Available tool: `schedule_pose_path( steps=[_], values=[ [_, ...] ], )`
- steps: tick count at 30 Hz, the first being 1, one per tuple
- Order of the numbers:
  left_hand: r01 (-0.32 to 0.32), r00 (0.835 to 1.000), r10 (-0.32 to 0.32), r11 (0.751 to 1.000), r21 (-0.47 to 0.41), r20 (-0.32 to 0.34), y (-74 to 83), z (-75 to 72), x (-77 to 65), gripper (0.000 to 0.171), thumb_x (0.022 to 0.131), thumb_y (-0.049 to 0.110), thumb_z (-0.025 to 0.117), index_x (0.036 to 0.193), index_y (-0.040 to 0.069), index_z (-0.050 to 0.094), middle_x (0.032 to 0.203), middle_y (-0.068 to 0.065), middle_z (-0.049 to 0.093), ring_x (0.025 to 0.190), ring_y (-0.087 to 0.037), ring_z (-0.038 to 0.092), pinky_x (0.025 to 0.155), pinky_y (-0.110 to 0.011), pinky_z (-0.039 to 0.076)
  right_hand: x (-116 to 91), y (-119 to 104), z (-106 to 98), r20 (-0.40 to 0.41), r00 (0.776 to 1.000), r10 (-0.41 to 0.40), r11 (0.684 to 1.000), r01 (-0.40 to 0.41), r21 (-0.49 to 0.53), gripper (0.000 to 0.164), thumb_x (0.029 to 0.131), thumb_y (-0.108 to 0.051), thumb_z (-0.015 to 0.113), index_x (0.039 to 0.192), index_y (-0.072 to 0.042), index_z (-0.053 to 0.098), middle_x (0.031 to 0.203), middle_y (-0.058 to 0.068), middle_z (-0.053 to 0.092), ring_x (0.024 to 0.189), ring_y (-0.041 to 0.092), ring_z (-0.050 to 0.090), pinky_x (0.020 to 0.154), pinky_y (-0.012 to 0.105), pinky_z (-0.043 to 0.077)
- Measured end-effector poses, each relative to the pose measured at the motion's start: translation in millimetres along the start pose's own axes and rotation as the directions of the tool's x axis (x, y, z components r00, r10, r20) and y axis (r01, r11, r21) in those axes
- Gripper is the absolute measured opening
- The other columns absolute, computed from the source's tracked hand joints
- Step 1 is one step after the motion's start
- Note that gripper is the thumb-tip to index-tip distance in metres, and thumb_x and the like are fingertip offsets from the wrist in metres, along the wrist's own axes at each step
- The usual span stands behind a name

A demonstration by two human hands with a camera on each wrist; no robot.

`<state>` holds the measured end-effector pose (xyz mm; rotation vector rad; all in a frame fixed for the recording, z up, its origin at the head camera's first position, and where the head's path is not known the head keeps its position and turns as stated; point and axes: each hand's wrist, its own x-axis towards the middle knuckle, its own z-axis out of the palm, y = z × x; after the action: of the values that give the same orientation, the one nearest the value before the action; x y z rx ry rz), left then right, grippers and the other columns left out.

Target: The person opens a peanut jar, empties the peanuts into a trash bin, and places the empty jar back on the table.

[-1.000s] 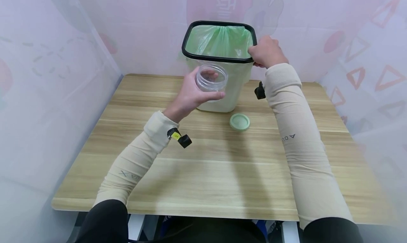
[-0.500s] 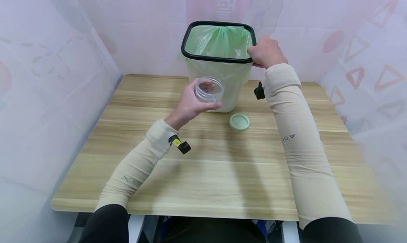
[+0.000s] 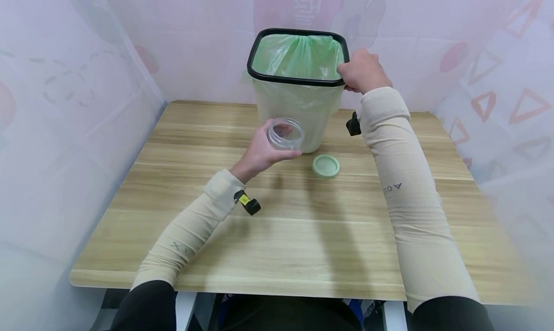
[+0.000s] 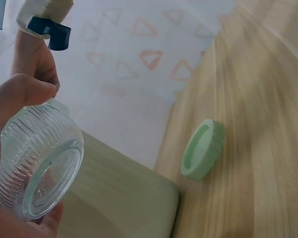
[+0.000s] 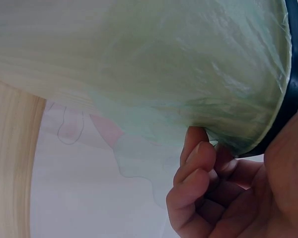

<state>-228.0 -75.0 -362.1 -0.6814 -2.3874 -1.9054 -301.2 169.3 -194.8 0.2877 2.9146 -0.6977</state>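
Observation:
In the head view my left hand (image 3: pixel 261 153) grips a clear jar (image 3: pixel 286 146) in front of the trash can (image 3: pixel 318 112). Thumb and fingers wrap its sides, and its uncovered mouth tilts up toward me. The left wrist view shows ribbed walls and a round base on the jar (image 4: pixel 44 158). My right hand (image 3: pixel 364 72) holds the can's black rim (image 3: pixel 298 81) at the right corner. Its fingers curl under the rim against the green bag (image 5: pixel 208 84) in the right wrist view. A light green lid (image 3: pixel 326 166) lies on the table just right of the jar.
The trash can stands at the back of a wood-grain table (image 3: pixel 277 244), its green liner (image 3: pixel 298 57) folded over the edge. Printed fabric walls (image 3: pixel 207 42) close in the back and both sides.
My left hand has lowered the jar and brought it toward me, from the can's upper front down near its base. The right hand, can and lid have stayed put.

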Motion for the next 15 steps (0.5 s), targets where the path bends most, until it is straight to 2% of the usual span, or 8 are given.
schedule_pose_path(
  steps=[7, 15],
  values=[
    [0.028, 1.0, -0.028, 1.0, 0.014, 0.012, -18.9, 3.8, -0.3, 0.08, 0.059, 0.026, 0.093, 0.127, 0.013, 0.053, 0.119, -0.007, 0.061, 0.108, -0.024, 0.061, 0.096, -0.036, 0.05, 0, 0, 0, 0.001, 1.0, 0.002, 1.0, -0.002, 0.0, 0.025, 0.091, -0.032, 0.037, 0.097, -0.013, 0.052, 0.096, 0.007, 0.063, 0.068, 0.013, 0.064, 0.063, 0.025, 0.053],
    [0.043, 0.999, -0.043, 0.999, 0.007, 0.02, -40.3, 10.1, -1.3, 0.082, 0.059, 0.023, 0.093, 0.129, 0.014, 0.052, 0.12, -0.011, 0.062, 0.111, -0.032, 0.061, 0.097, -0.037, 0.05, -2, 1, 0, -0.003, 1.0, 0.004, 1.0, -0.004, -0.002, 0.026, 0.091, -0.033, 0.037, 0.097, -0.013, 0.053, 0.097, 0.006, 0.062, 0.067, 0.013, 0.063, 0.063, 0.025, 0.053]
  ],
)
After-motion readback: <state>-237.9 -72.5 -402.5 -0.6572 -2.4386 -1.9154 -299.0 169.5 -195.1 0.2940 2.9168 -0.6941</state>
